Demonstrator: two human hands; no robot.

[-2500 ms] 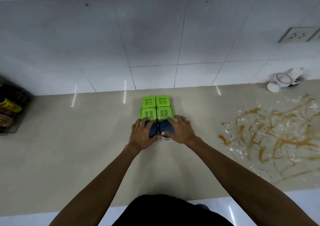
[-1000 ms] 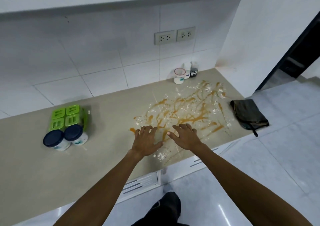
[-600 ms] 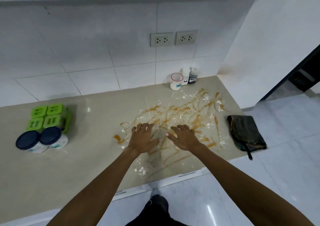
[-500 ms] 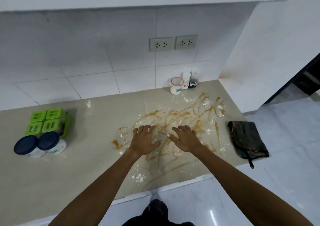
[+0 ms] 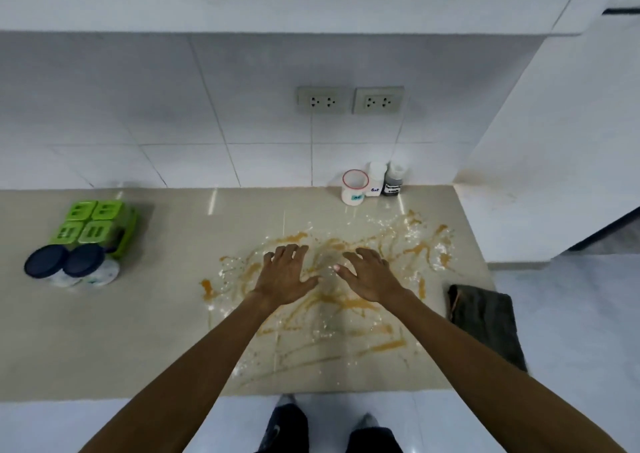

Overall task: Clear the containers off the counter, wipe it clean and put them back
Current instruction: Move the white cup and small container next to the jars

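Hands: left hand (image 5: 284, 276) and right hand (image 5: 372, 277), both bare, palms down, fingers spread and straight, holding nothing. They sit side by side, just apart, over the smeared orange-and-white spill (image 5: 349, 305). Whether they touch the beige table (image 5: 138, 331) cannot be told.

Containers left to clear, judged the next item: white plastic cup with red rim (image 5: 354, 187), small white labelled bottle (image 5: 375, 182) and small dark labelled bottle (image 5: 393, 184). All three are upright in a tight row against the tiled wall. They stand beyond the hands, straight ahead and slightly right, past the far edge of the spill. The right hand is nearer.

Containers set aside: green square-lidded plastic box set (image 5: 95, 225) and two round white jars with navy lids (image 5: 46, 267), grouped far left, well apart from the hands and off the spill.

Wiping item: dark folded cloth (image 5: 485, 321), flat at the table's right edge, right of the right hand. Its long axis runs far-to-near. It looks reachable by the right hand alone.
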